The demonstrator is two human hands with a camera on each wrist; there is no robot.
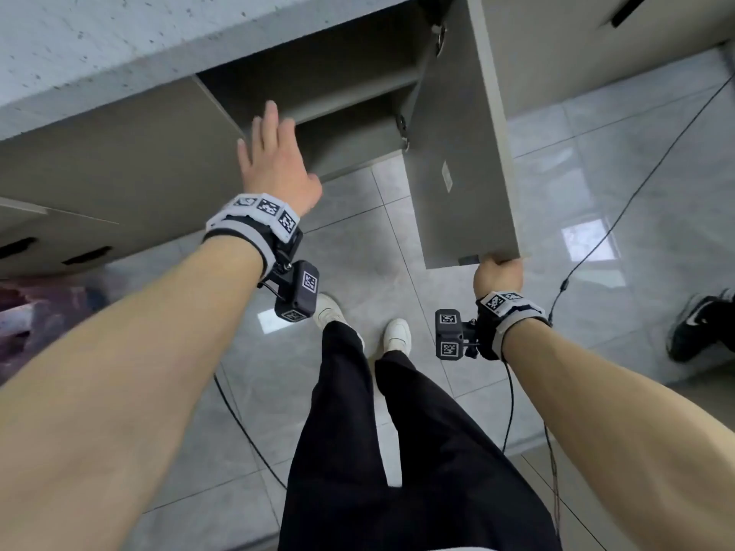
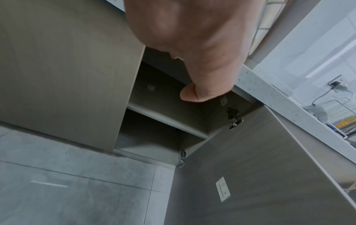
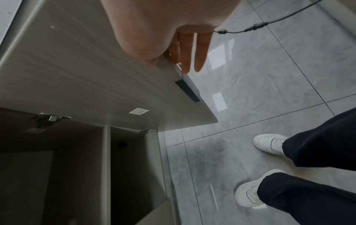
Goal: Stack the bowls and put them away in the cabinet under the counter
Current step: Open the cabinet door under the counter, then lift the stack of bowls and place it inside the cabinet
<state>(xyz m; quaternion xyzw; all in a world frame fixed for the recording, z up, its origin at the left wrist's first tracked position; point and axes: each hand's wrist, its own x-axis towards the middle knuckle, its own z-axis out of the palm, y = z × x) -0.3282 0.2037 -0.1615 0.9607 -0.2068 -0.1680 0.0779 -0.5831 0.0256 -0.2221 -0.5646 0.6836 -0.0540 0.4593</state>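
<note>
No bowl shows in any view. The cabinet (image 1: 342, 125) under the counter stands open, with a bare shelf (image 1: 354, 99) across it. My right hand (image 1: 499, 268) grips the free edge of the swung-out cabinet door (image 1: 457, 161). In the right wrist view its fingers (image 3: 189, 50) lie on the door's outer side and the palm on the inner face of the door (image 3: 77, 76). My left hand (image 1: 272, 133) is spread flat in front of the opening's left side and holds nothing. Its thumb (image 2: 192, 94) shows before the shelf (image 2: 165, 120).
The speckled counter (image 1: 119, 41) overhangs the cabinet. A closed door (image 1: 99, 165) sits left of the opening. Black cables (image 1: 620, 208) run over the tiled floor. Another person's black shoe (image 1: 696, 328) is at the right. My white shoes (image 1: 397, 336) stand below the door.
</note>
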